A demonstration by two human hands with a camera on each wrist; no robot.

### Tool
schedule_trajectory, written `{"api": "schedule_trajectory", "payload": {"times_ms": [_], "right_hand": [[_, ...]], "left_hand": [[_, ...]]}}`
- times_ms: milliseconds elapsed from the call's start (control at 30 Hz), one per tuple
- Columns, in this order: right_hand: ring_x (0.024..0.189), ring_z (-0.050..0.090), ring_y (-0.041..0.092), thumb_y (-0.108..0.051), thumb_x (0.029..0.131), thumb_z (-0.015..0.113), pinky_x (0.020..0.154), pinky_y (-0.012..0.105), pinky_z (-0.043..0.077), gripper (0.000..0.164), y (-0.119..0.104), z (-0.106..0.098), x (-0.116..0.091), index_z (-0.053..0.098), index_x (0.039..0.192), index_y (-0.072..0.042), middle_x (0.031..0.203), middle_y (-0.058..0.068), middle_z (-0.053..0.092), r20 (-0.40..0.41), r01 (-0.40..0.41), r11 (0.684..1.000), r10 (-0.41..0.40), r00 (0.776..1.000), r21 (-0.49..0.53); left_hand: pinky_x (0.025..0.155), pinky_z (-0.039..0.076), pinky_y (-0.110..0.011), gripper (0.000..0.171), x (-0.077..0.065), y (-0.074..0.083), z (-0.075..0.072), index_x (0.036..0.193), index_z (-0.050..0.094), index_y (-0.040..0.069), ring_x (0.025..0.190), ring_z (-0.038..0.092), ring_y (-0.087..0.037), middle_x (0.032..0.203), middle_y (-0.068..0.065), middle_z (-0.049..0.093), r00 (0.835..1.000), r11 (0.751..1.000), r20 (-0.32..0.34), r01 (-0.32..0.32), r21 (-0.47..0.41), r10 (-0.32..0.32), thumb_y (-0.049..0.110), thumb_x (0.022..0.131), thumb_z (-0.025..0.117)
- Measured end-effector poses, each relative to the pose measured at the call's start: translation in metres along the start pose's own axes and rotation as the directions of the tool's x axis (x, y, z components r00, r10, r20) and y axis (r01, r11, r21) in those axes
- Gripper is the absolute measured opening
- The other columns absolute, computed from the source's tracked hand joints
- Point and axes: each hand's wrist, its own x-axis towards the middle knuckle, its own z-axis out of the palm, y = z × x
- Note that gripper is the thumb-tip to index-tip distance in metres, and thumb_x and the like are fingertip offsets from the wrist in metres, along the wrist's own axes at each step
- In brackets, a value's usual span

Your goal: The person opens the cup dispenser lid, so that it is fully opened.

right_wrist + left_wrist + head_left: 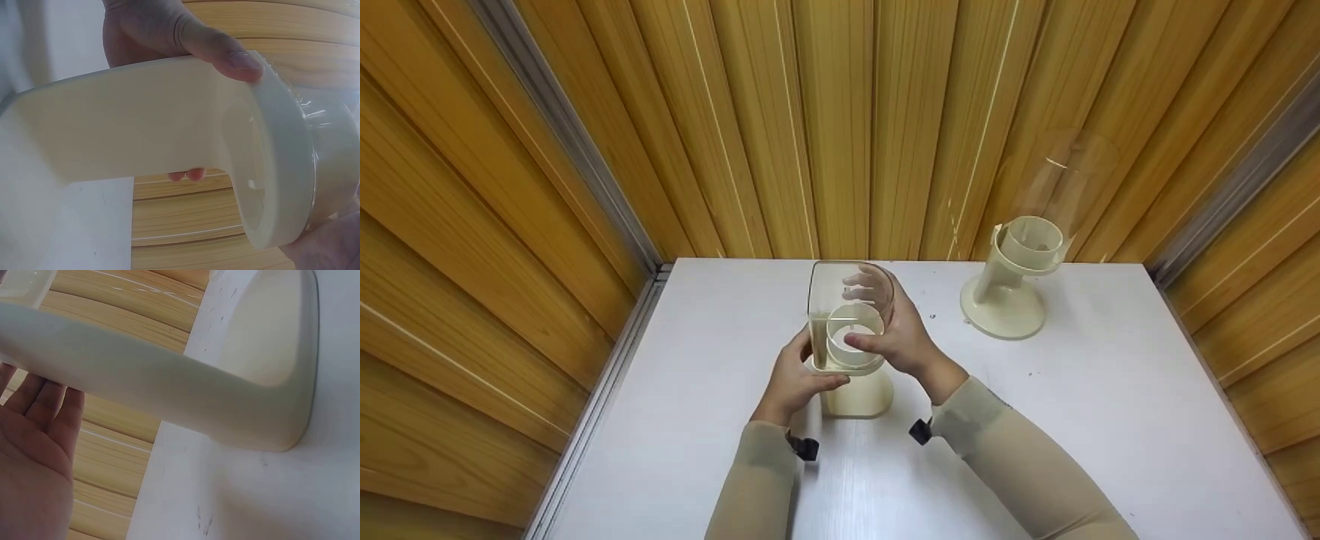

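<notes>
One cup (843, 353) inside clear cover (829, 289); left grip (795, 380) clamps stand (857, 397); right grip (906, 337), seemingly cover.

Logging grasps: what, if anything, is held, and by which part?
Left hand grips the cream stand at its upper column; right hand holds the clear cover by its side.

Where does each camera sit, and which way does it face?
Head: on the head, facing forward and down at the cream stand and clear cover; left hand, right hand and sleeves show.
Left wrist: on that wrist, facing the stand's column and base; the left hand shows at lower left.
Right wrist: on that wrist, facing the column and holder ring; the left hand shows at top, part of the right hand at lower right.
Both wrist views share the column and left hand.
</notes>
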Motion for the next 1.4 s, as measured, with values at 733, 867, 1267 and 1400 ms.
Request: {"api": "schedule_trajectory", "payload": {"times_ms": [733,867,1267,1400], "right_hand": [[0.152,0.057,0.041,-0.026,0.08,0.101,0.129,0.05,0.051,0.118,0.0015,0.0013,-0.0042,0.03,0.171,-0.001,0.166,0.024,0.05,-0.009,0.039,0.999,-0.04,0.999,-0.02],[0.152,0.057,0.04,-0.034,0.08,0.103,0.13,0.044,0.05,0.122,0.0029,0.001,-0.0042,0.029,0.171,0.0,0.167,0.027,0.049,-0.015,0.046,0.999,-0.047,0.999,-0.025],[0.151,0.058,0.039,-0.038,0.08,0.102,0.129,0.058,0.048,0.119,0.0021,0.0028,-0.004,0.032,0.17,-0.005,0.165,0.017,0.054,-0.035,0.013,1.0,-0.014,0.999,-0.017],[0.15,0.059,0.038,-0.03,0.08,0.1,0.126,0.053,0.052,0.114,0.0005,0.003,-0.0031,0.034,0.17,-0.008,0.164,0.016,0.054,-0.043,0.005,1.0,-0.005,0.999,-0.005]], "left_hand": [[0.139,0.03,-0.071,0.106,0.0015,-0.0001,-0.0019,0.168,0.053,0.022,0.159,0.057,-0.035,0.166,-0.002,0.064,0.999,1.0,0.03,-0.015,0.012,0.014,0.031,0.076,0.106],[0.139,0.03,-0.07,0.108,0.0022,-0.0002,-0.0022,0.169,0.052,0.022,0.158,0.058,-0.034,0.165,-0.001,0.065,1.0,1.0,0.029,-0.013,0.012,0.012,0.031,0.076,0.106],[0.139,0.031,-0.07,0.102,0.0013,-0.0006,-0.0015,0.166,0.055,0.022,0.16,0.055,-0.036,0.166,-0.003,0.064,1.0,1.0,0.027,-0.005,0.018,0.004,0.027,0.076,0.103],[0.14,0.029,-0.069,0.1,0.0019,-0.0007,-0.0019,0.165,0.056,0.022,0.16,0.055,-0.035,0.166,-0.002,0.064,0.999,1.0,0.032,-0.013,0.014,0.013,0.028,0.077,0.103]]}}
